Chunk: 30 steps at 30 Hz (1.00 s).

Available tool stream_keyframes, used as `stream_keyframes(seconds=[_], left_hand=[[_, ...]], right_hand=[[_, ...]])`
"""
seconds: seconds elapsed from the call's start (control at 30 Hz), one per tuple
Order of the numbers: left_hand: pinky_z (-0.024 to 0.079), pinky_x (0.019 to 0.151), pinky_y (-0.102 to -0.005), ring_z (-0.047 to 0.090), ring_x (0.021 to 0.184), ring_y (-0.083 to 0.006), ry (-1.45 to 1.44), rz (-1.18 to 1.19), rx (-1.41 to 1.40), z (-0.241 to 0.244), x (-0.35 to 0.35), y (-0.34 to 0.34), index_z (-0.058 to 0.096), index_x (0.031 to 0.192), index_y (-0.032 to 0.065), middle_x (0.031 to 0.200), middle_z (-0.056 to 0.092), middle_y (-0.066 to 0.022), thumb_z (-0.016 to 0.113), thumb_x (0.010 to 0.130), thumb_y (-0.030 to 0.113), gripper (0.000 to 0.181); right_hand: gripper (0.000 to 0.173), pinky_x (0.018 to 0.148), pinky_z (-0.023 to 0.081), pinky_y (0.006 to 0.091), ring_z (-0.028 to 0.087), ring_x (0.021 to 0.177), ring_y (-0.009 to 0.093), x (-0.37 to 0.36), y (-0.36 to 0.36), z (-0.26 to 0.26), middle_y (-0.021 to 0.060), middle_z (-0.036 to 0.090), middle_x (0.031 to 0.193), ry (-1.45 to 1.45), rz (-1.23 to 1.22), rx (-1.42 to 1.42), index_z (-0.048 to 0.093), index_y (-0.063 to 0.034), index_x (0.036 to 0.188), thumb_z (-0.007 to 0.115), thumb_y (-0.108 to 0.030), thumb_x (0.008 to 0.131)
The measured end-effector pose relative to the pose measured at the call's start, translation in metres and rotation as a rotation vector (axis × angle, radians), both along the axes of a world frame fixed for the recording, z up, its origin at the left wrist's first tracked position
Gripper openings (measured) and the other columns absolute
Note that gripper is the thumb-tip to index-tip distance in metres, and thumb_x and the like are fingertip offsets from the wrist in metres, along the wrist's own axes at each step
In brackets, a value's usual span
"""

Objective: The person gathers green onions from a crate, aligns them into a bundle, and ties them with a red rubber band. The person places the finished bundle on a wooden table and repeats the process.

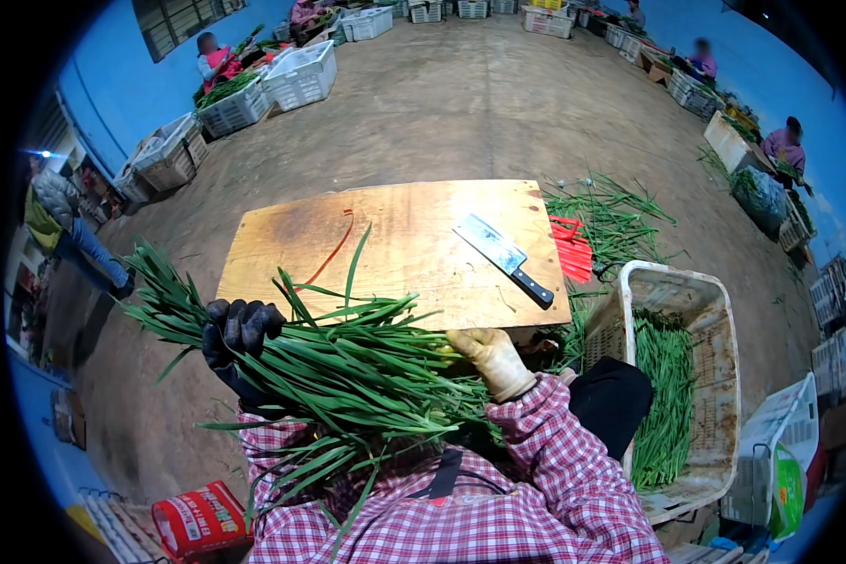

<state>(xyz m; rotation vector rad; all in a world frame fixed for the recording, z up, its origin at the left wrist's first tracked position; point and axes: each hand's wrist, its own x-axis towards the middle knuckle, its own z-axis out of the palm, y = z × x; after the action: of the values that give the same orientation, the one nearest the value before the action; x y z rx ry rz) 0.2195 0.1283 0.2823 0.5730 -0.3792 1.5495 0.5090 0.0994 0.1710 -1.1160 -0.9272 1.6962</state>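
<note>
My left hand point(243, 338), in a black glove, is closed around a large bunch of long green leafy stalks point(352, 359) whose tips fan out to the left. At the bunch's right side, my right hand point(493, 356), in a pale, stained glove, pinches some of the stalks. The bunch lies across my lap, along the near edge of a wooden board point(395, 254). On the board rest a cleaver point(504, 261) with a black handle and a thin red strip point(335, 250). Red strips point(571, 250) are bundled just beyond the board's right edge.
A plastic crate point(730, 423) at my right holds green stalks point(663, 402). More stalks point(620, 218) lie on the floor beyond it. A red bag point(201, 522) sits at lower left. Several people work beside crates along the walls; one person point(70, 218) stands at left.
</note>
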Motion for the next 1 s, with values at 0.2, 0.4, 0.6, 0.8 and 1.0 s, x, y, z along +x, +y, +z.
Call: stream_keyframes(seconds=[0.2,0.4,0.6,0.8,1.0], left_hand=[[0.038,0.069,-0.0254,0.036,0.059,-0.0085,-0.029,0.055,-0.021,0.002,0.002,0.0,0.058,0.099,0.0013,0.065,0.039,0.0045,0.059,0.09,0.013,0.015],[0.033,0.07,-0.0312,0.035,0.06,-0.0094,0.051,0.045,-0.008,0.002,0.006,-0.001,0.056,0.104,0.0075,0.068,0.038,0.0059,0.054,0.095,0.022,0.017],[0.031,0.067,-0.0322,0.035,0.057,-0.0087,0.103,0.0,0.117,0.009,0.013,0.001,0.048,0.091,0.0122,0.067,0.039,0.0074,0.052,0.095,0.022,0.012],[0.033,0.068,-0.0309,0.036,0.057,-0.0084,0.126,0.04,0.056,0.004,0.014,-0.008,0.05,0.097,0.0104,0.066,0.039,0.0065,0.053,0.095,0.022,0.012],[0.033,0.068,-0.0294,0.034,0.057,-0.0085,0.07,0.005,0.041,0.003,0.021,-0.006,0.048,0.094,0.0107,0.066,0.038,0.0061,0.053,0.095,0.021,0.011]], right_hand=[[0.044,0.084,0.053,0.0382,0.069,0.092,0.029,0.058,-0.01,-0.045,0.0176,0.071,0.099,-1.443,0.348,0.083,0.072,-0.0058,0.104,0.07,-0.043,0.08],[0.061,0.091,0.049,0.0338,0.066,0.1,0.026,0.026,0.024,0.061,0.0193,0.069,0.106,-0.726,0.237,0.494,0.066,0.0007,0.114,0.063,-0.053,0.085],[0.046,0.079,0.049,0.0312,0.064,0.083,0.018,-0.021,0.044,0.047,0.0061,0.071,0.09,-0.623,0.53,0.385,0.072,-0.0077,0.105,0.063,-0.049,0.087],[0.038,0.061,0.04,0.0257,0.05,0.068,0.01,-0.036,0.02,0.026,0.0002,0.059,0.077,0.046,0.233,0.001,0.066,0.0021,0.099,0.069,-0.034,0.088],[0.038,0.068,0.049,0.0284,0.063,0.075,0.014,0.003,0.011,-0.04,0.0089,0.07,0.088,-0.362,0.008,0.205,0.067,0.002,0.108,0.068,-0.03,0.087]])
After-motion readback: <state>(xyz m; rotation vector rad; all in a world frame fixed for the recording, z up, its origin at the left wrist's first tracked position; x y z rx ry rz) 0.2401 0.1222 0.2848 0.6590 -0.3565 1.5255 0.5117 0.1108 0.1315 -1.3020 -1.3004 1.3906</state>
